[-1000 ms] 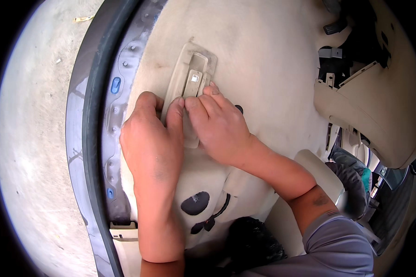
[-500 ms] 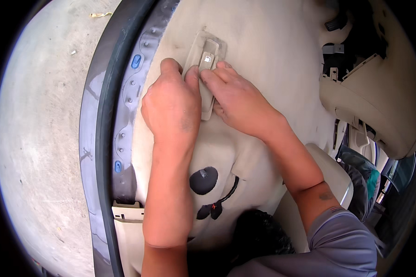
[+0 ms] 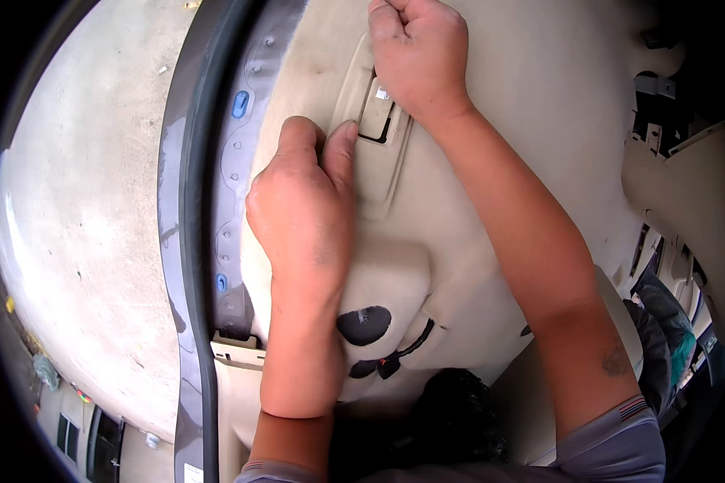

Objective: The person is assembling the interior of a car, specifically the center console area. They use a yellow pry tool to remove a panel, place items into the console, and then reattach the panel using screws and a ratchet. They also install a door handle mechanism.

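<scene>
A beige fuel-lid release lever (image 3: 374, 119) with a white pictogram sits in its long beige trim surround (image 3: 376, 179) on the carpet (image 3: 532, 88). A dark gap shows around the lever's lower end. My left hand (image 3: 302, 201) is at the surround's left side, fingers curled and thumb tip against its edge. At the far end, my right hand (image 3: 427, 60) is closed and covers part of the surround. What its fingertips grip, if anything, is hidden near the top of the view.
Along the left run a black rubber door seal (image 3: 192, 201) and a bare metal sill (image 3: 235, 161) with blue clips (image 3: 240, 105). Nearer me, the carpet has a dark round opening (image 3: 364, 324) and a black cable (image 3: 415, 338). Loosened dash trim (image 3: 677, 177) hangs at the right.
My right hand has moved away from the surround's right side to its far end. My left hand stays at the left edge. The lever's lower end now shows a dark gap.
</scene>
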{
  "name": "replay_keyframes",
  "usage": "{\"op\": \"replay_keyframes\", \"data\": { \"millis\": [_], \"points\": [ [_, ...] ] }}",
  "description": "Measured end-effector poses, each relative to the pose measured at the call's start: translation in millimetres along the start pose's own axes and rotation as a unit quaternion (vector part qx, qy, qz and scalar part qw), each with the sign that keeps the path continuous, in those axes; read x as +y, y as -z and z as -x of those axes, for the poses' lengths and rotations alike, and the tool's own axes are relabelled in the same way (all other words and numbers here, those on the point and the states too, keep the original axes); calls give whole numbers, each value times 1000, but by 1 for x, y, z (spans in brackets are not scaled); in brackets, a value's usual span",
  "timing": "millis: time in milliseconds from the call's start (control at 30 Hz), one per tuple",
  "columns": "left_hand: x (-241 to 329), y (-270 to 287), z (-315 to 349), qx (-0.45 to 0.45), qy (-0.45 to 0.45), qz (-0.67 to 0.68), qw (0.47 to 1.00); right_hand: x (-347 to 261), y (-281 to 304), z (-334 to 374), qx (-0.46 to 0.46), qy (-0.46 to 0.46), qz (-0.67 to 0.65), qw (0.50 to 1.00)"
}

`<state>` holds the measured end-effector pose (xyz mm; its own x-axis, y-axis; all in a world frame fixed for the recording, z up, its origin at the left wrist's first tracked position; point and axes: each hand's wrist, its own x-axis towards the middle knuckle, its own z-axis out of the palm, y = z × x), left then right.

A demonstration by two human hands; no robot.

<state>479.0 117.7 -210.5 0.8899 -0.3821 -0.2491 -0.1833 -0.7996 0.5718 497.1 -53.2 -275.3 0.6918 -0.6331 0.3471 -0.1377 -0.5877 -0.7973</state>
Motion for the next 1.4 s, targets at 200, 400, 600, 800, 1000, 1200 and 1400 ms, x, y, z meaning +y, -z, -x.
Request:
{"op": "replay_keyframes", "data": {
  "millis": [200, 400, 600, 800, 1000, 1200, 1400],
  "points": [
    [4, -18, -6, 169, -94, -101, 976, 9, 0, -5, 14, 57, 47, 997],
    [-14, -40, -28, 215, -280, -17, 935, 8, 1, -9, 26, 68, 23, 997],
    [-21, -38, -27, 212, -302, -40, 929, 4, -1, -10, -8, 31, 39, 999],
    [-10, -43, -29, 191, -294, -127, 928, 9, 0, -15, 20, 18, 45, 999],
    [19, -48, -20, 125, -164, -229, 951, 8, -4, -13, 18, 14, 52, 998],
    [22, -53, -21, 144, -170, -227, 948, 10, -2, -16, 34, 17, 4, 999],
    [28, -44, -29, 175, -199, -227, 937, 14, -9, -41, 113, 64, -62, 990]
  ]
}}
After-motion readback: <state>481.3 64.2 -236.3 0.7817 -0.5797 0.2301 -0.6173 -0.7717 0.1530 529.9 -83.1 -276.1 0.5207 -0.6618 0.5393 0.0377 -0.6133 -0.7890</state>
